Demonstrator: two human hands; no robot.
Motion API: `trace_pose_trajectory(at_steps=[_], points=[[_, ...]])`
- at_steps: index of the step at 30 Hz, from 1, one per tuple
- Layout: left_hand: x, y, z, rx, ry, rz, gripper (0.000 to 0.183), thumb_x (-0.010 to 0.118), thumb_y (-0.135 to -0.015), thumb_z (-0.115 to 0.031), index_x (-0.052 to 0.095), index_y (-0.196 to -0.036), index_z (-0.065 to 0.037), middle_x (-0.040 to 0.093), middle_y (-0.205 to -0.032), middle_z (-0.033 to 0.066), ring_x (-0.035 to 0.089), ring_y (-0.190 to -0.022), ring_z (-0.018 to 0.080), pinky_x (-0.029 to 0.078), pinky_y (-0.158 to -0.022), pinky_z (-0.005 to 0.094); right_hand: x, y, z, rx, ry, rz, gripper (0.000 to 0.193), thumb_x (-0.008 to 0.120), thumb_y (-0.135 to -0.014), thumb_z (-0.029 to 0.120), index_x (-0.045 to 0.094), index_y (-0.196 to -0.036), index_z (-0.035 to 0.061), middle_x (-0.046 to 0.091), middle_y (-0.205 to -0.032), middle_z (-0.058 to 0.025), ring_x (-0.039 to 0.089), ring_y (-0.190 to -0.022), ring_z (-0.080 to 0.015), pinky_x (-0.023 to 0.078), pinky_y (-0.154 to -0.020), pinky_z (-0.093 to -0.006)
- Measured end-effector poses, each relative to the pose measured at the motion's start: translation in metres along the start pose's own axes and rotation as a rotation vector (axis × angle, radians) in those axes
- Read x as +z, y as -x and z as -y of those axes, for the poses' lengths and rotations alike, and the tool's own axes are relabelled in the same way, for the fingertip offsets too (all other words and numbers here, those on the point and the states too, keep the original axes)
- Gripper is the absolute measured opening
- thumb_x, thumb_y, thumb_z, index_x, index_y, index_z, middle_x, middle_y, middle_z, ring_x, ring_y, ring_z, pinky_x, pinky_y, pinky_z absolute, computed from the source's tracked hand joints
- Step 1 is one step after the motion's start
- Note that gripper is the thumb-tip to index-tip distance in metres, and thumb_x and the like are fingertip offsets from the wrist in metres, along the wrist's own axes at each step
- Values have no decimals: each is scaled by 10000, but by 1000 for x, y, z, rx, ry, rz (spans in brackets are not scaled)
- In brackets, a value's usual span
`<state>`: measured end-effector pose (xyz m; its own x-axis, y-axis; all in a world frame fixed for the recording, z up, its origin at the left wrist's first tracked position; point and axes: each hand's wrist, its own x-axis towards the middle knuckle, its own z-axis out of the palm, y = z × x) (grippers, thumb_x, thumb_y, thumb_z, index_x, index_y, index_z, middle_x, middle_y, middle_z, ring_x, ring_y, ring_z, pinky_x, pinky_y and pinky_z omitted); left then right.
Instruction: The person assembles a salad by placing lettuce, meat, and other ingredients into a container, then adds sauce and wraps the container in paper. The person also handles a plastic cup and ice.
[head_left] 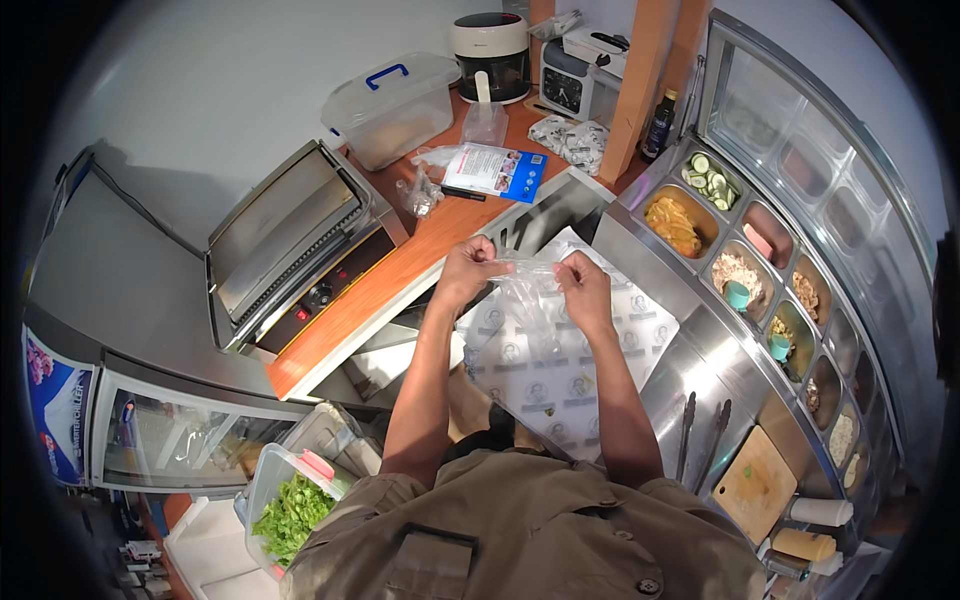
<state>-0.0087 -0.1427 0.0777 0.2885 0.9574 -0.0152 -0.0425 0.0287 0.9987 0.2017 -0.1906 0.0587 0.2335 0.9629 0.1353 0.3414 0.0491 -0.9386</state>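
In front of my body, between both hands, hangs a thin, clear piece of plastic [530, 300] that looks like a disposable glove. My left hand [470, 272] pinches its upper edge on one side. Opposite it, the fingers of my right hand [582, 285] are closed on the other side of that edge. The plastic droops limply over a sheet of printed white wrapping paper [540, 375] lying on the steel counter. Beyond my left hand, a white and blue packet [500, 172] lies on the wooden counter beside crumpled clear plastic [420, 195].
A contact grill [290, 240] stands at left. Food pans holding orange slices [672, 225], cucumber [712, 182] and shredded fillings [738, 270] line the right. Tongs [702, 435] and a cutting board [757, 480] lie near right. A tub of lettuce [292, 520] is at lower left.
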Motion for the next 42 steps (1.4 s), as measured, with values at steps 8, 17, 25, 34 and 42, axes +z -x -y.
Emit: trace_pose_trajectory(at_steps=[8,17,25,34,42], points=[[36,41,-38,439,-527,-181,137,603,-862,14,666,-984,14,656,-932,90,614,-848,192,504,-756,326,19,1,25,-336,-19,58,126,546,-997,111,572,-958,-6,648,-767,-163,643,-697,-320,500,-671,-404],[39,-11,47,-14,21,-159,341,475,-1018,-92,598,-1305,46,691,-1072,125,648,-911,203,533,-814,324,15,19,44,-441,254,272,96,543,-993,122,565,-995,28,568,-973,-171,609,-864,-437,489,-738,-498],[22,-61,63,-60,1212,-305,303,484,-1032,-136,488,-1306,-5,519,-1226,156,588,-1190,323,463,-1109,564,39,-3,30,-509,371,279,95,552,-929,73,580,-1014,43,598,-1026,-169,638,-908,-418,527,-728,-517],[8,-94,53,-6,1052,73,757,440,-978,-597,314,-1579,-155,411,-1516,132,462,-1297,334,352,-1100,627,51,-42,19,-495,241,315,130,552,-943,62,604,-1057,26,593,-1011,-186,626,-911,-435,516,-737,-512],[-6,-157,28,196,1165,-62,785,442,-971,-673,164,-1625,-341,250,-1628,101,343,-1387,318,268,-1170,585,71,-94,26,-439,145,328,122,554,-990,115,597,-1002,2,561,-967,-190,594,-870,-434,487,-744,-478]])
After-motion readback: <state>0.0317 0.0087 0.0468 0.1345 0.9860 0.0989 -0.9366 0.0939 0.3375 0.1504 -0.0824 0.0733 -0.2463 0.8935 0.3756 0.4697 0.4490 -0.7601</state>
